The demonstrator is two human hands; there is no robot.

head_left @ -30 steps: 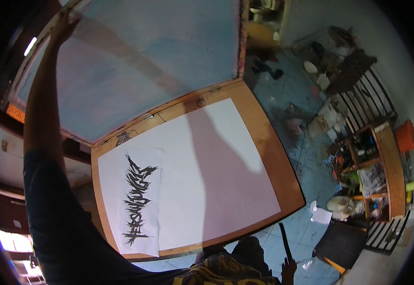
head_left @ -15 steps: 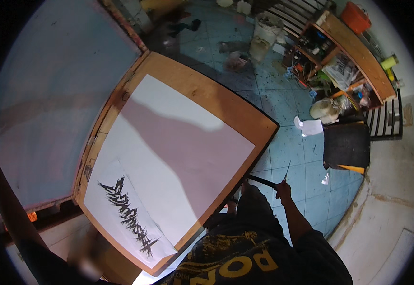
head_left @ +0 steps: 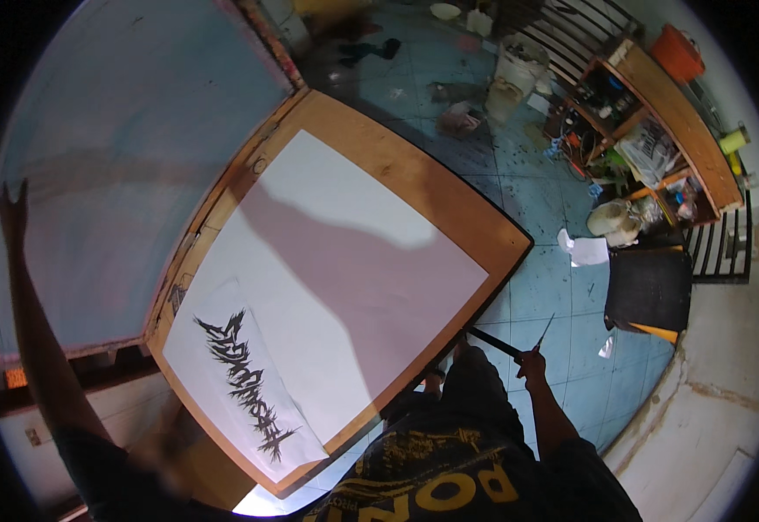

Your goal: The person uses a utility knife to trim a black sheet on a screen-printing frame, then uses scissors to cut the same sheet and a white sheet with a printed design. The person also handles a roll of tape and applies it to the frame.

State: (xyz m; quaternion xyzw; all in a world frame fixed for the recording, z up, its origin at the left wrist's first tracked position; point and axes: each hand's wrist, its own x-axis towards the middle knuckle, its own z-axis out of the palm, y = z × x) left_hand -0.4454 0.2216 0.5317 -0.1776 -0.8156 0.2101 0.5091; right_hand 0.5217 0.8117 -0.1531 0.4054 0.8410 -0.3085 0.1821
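Fingers on the left hand (head_left: 14,213) are spread apart now, near the outer side of the big frame (head_left: 290,71). A second ago they looked closer together. The hand seems to touch the frame, but I cannot tell if it grips.

The view has swung round, and more of the right hand (head_left: 531,367) shows. It is curled tight around a dark strip (head_left: 494,341), whose far end comes close to the edge of the bench (head_left: 414,170). A thin, pointy thing (head_left: 546,327) sticks up from that hand too. I cannot tell if it is part of the strip.

Both papers have stayed put on the bench. I think that is good for the work, since nothing has slid and the tipped-up frame does not cover them.

The frame has rough, stained wood edges and a smooth, cloudy blue-grey sheet (head_left: 153,122). The bench top is brown wood with a thin dark rim. The big white paper (head_left: 336,187) looks flat. The small paper (head_left: 257,322) lies over its near left end, a bit wrinkled, with spiky black shapes.
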